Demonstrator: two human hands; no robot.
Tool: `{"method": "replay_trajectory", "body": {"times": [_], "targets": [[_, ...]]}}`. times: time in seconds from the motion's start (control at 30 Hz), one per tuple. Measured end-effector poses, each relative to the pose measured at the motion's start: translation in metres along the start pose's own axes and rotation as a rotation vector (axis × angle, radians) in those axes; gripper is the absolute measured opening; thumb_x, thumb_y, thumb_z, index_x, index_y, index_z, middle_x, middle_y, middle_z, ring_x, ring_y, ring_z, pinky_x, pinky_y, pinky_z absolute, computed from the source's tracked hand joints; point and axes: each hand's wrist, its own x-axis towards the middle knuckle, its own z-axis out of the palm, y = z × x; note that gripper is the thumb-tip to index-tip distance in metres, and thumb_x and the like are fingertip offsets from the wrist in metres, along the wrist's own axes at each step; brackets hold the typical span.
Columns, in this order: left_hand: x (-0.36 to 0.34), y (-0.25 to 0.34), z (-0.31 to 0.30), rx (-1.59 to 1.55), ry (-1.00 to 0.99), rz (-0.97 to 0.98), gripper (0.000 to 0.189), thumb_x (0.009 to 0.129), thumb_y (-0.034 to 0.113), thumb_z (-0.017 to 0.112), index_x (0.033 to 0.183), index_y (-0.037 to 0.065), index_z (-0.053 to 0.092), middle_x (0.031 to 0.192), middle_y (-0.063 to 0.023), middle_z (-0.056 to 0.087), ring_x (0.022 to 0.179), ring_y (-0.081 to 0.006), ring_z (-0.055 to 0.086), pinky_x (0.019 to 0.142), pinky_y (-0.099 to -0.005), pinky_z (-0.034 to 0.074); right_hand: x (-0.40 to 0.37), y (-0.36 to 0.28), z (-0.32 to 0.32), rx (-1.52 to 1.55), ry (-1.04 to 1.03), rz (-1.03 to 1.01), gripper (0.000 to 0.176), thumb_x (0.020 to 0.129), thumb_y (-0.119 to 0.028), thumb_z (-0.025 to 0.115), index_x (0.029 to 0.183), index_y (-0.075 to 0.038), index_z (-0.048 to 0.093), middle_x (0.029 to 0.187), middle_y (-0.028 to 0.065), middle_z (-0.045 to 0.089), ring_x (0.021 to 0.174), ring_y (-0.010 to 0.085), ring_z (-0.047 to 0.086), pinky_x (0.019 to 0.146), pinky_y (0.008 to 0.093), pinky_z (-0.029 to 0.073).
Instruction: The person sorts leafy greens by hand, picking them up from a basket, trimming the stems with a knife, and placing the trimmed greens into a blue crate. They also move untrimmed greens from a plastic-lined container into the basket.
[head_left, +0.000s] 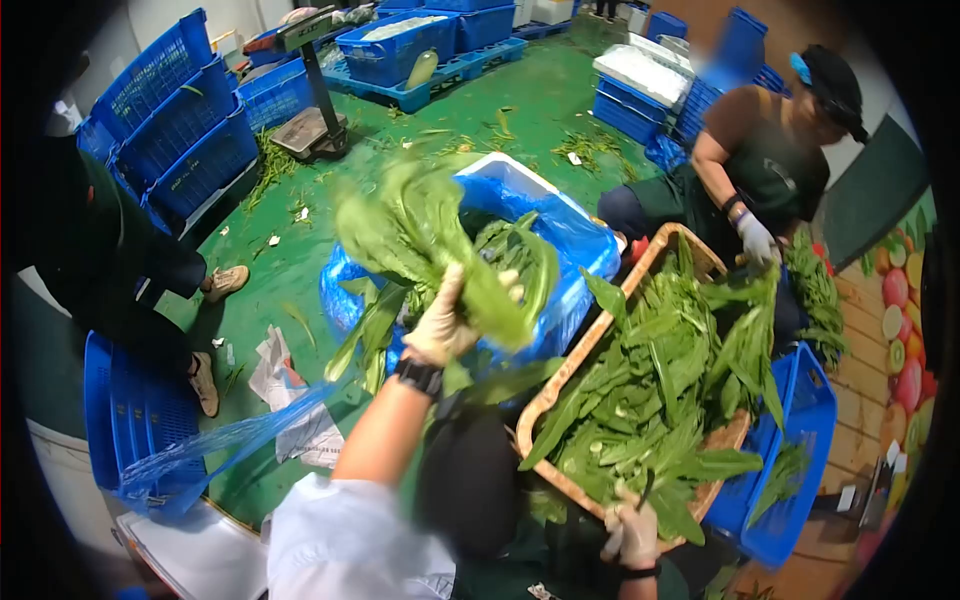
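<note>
My left hand [440,325], in a pale glove with a black watch at the wrist, is closed round the stem end of a bunch of leafy greens [400,220]. The bunch is blurred and hangs over a white box lined with blue plastic [590,250], which holds more leaves. My right hand [632,532], also gloved, is at the near edge of an orange-brown crate [545,405] heaped with loose greens [640,365]. Its fingers are closed on a thin dark tool [647,486], whose kind I cannot tell.
Across the crate sits a co-worker [765,150], one gloved hand at the greens. Another person [80,230] stands at left. Blue baskets [180,140], a platform scale [310,130] and stacked tubs [395,50] line the back. Scraps lie on the green floor [270,215]. A blue basket [800,460] stands right.
</note>
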Motion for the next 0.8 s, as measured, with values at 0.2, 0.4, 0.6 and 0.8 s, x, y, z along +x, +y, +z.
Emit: {"method": "replay_trajectory", "body": {"times": [0.2,0.4,0.6,0.8], "targets": [[-0.007,-0.09,0.09,-0.299,0.021,0.035,0.056,0.079,0.04,0.074,0.121,0.008,0.055,0.125,-0.0144,0.057,0.114,-0.033,0.055,0.102,-0.0539,0.042,-0.028,-0.114,0.101,0.061,-0.212,-0.413,0.039,0.097,-0.004,0.046,0.135,-0.006,0.05,0.1,0.0029,0.062,0.069,0.0035,0.051,0.061,0.017,0.045],[-0.039,-0.186,0.129,-0.361,0.215,-0.076,0.053,0.081,0.043,0.071,0.122,0.012,0.056,0.125,-0.0073,0.056,0.114,-0.0278,0.054,0.1,-0.0522,0.044,-0.013,-0.108,0.09,-0.435,0.377,-1.046,0.018,0.089,-0.002,0.052,0.105,-0.001,0.06,0.089,0.0164,0.061,0.074,0.0321,0.06,0.068,0.0379,0.049],[-0.07,-0.243,0.153,-0.292,0.156,-0.107,0.057,0.084,0.044,0.067,0.129,0.011,0.052,0.127,-0.0065,0.055,0.117,-0.0277,0.052,0.103,-0.0501,0.041,-0.015,-0.096,0.051,-0.554,0.589,-1.072,0.011,0.087,-0.005,0.05,0.094,0.001,0.054,0.083,0.0218,0.06,0.076,0.0404,0.059,0.067,0.044,0.049],[-0.082,-0.275,0.156,-0.196,0.258,-0.127,0.047,0.083,0.037,0.07,0.12,0.01,0.058,0.123,-0.0075,0.058,0.112,-0.0248,0.055,0.102,-0.0405,0.044,-0.013,-0.068,0.03,-0.559,0.76,-0.672,0.019,0.088,-0.013,0.048,0.087,0.003,0.059,0.072,0.021,0.062,0.065,0.0394,0.061,0.061,0.0444,0.049]]}}
